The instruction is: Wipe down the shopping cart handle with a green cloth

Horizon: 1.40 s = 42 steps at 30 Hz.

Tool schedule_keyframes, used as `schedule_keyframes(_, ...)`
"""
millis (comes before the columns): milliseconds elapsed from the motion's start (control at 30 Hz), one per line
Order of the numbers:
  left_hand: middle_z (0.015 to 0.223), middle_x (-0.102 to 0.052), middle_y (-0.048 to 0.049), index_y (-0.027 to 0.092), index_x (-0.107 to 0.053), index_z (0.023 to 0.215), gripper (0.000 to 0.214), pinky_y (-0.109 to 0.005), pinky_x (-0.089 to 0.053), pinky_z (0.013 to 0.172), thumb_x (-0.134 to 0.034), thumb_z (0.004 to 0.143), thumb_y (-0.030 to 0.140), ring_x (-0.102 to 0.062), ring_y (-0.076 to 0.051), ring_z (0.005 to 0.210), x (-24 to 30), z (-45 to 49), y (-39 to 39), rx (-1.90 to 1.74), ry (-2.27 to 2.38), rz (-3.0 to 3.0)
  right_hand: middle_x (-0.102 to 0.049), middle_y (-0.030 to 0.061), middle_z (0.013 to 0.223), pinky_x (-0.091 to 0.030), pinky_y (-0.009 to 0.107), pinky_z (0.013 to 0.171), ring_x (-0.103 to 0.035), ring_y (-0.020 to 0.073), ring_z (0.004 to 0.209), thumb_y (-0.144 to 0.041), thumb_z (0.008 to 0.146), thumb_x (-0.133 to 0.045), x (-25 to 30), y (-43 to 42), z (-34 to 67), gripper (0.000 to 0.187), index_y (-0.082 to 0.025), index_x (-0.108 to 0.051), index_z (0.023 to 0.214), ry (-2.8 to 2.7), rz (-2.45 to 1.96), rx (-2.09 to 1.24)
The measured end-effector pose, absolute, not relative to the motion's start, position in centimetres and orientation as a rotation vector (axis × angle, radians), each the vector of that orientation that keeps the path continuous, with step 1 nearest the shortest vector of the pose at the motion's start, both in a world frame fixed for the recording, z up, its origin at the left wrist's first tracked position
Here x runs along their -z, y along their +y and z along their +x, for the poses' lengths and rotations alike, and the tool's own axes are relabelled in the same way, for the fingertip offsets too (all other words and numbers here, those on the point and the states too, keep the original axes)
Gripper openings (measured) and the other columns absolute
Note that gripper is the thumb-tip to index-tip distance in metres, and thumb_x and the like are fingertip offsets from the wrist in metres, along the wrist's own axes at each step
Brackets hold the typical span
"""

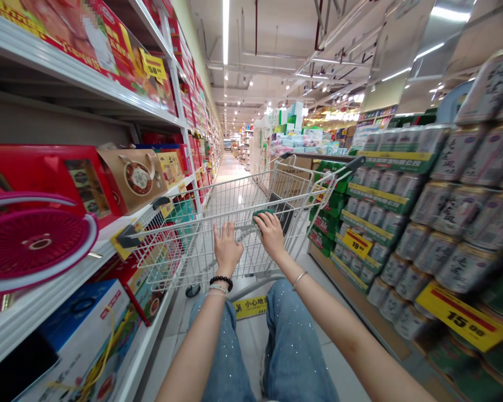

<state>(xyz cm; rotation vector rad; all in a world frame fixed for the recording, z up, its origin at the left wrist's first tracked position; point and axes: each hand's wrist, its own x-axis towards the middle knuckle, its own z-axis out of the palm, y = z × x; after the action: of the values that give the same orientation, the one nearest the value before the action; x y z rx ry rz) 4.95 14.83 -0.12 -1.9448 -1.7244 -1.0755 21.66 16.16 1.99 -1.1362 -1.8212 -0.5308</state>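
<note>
- Right, from the head camera: a wire shopping cart (199,248) stands sideways in the aisle, directly before the person's knees.
- Its long axis runs left to right, handle (324,158) end at the right, front end pointing at the left-hand shelf (62,67); whether they touch, I can't tell.
- Left hand (227,248) at the cart's near side, palm down, fingers partly open and slightly spread; whether it grips the wire is unclear.
- Right hand (271,233) just beside it, fingers loosely curled, a dark green item (257,212) showing at the fingertips; I can't tell how firmly it's held.
- Underneath, pale floor tiles (163,335) and a yellow floor sign (250,307) between the denim-clad legs.
- Around them, a supermarket: red gift boxes (37,173) on the left, stacked drink cans (461,215) with yellow price tags on the right, strip lights (225,33) overhead.
</note>
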Motion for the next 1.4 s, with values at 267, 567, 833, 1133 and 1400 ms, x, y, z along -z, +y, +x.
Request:
schedule_keyframes(267,0.147,-0.049,-0.0127,0.012,-0.047,0.142,0.068,-0.051,-0.023,0.123,-0.056,0.074,0.016,-0.018,-0.033,0.150,0.2,4.7,14.7,1.090,-1.707,-1.947,-0.063,0.0080,0.127,-0.029,0.045,0.118,-0.047,0.0215,0.127,0.003,0.083,-0.040,-1.9,16.9,23.1,0.053,-0.021,-0.064,0.124,-1.707,-1.109,0.569)
schedule_keyframes(567,0.149,-0.049,-0.0096,0.014,-0.047,0.142,0.069,-0.051,-0.023,0.123,-0.054,0.074,0.016,-0.014,-0.033,0.151,0.2,4.8,14.6,1.099,-1.730,-1.931,-0.063,0.0095,0.127,-0.031,0.045,0.118,-0.048,0.0221,0.127,0.001,0.083,-0.042,-1.7,17.0,24.0,0.052,-0.020,-0.064,0.124,-1.781,-1.103,0.561)
schedule_keyframes(833,0.147,-0.050,-0.0097,0.014,-0.048,0.142,0.069,-0.049,-0.024,0.124,-0.055,0.074,0.016,-0.015,-0.033,0.151,0.1,4.7,14.4,1.077,-1.737,-1.942,-0.062,0.0096,0.126,-0.033,0.047,0.118,-0.046,0.0228,0.131,0.003,0.082,-0.040,-0.4,17.9,24.7,0.052,-0.020,-0.065,0.121,-1.755,-1.080,0.623)
schedule_keyframes(1133,0.149,-0.048,-0.0113,0.013,-0.047,0.142,0.069,-0.050,-0.022,0.124,-0.055,0.074,0.015,-0.011,-0.033,0.152,0.3,4.6,14.5,1.095,-1.727,-1.943,-0.059,0.0100,0.128,-0.031,0.048,0.118,-0.047,0.0230,0.131,0.003,0.078,-0.040,-1.4,18.2,26.4,0.058,-0.022,-0.064,0.124,-1.694,-1.078,0.555)
schedule_keyframes(1400,0.150,-0.048,-0.0095,0.014,-0.048,0.142,0.069,-0.050,-0.022,0.124,-0.054,0.073,0.014,-0.011,-0.032,0.152,0.3,4.6,14.5,1.121,-1.726,-1.943,-0.062,0.0096,0.127,-0.034,0.047,0.117,-0.049,0.0213,0.130,0.002,0.081,-0.041,-1.2,18.4,27.7,0.055,-0.023,-0.064,0.124,-1.787,-1.044,0.564)
